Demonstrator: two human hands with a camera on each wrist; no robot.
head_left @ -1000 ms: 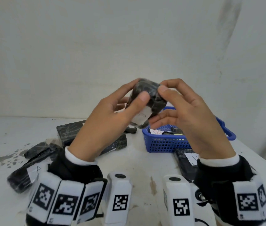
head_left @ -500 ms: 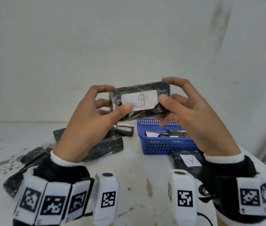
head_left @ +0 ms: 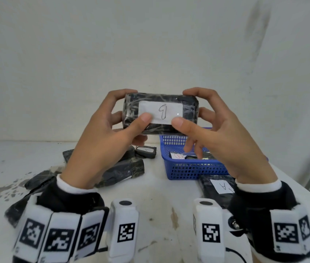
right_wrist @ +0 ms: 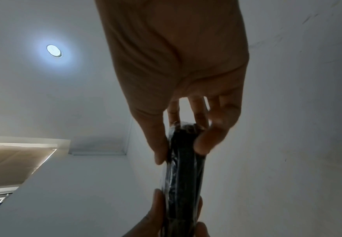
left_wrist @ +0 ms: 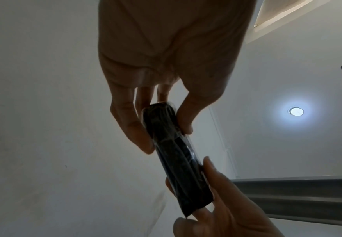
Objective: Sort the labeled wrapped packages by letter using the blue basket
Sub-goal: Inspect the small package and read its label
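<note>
Nearest the person, at about five o'clock on the white table (head_left: 78, 186), a dark wrapped package with an "A" label (head_left: 223, 187) lies face up just in front of the blue basket (head_left: 194, 168), likely parked there as the start of an A group. Out at eight to ten o'clock a loose cluster of dark wrapped packages (head_left: 123, 170) waits, some overlapping, most labels hidden, so they probably remain unsorted.

Above the table's middle, both hands hold one package (head_left: 160, 113) level and lengthwise, its white label turned toward the head camera. The left hand (head_left: 104, 141) pinches the left end, thumb on the label's lower edge and fingers behind; the right hand (head_left: 224, 141) mirrors this at the right end. Gripping by the ends keeps the handwritten mark uncovered, which suits reading it. The mark looks like a "9" or an upside-down letter; which it is cannot be told. The wrist views show the same thin dark package held between thumb and fingers at each end.

Farther off, at one o'clock below the held package, the basket holds a package with a red-lettered label (head_left: 177, 156), seemingly a "B". At twelve o'clock a small package marked "A" (head_left: 146, 151) sits near the wall.
</note>
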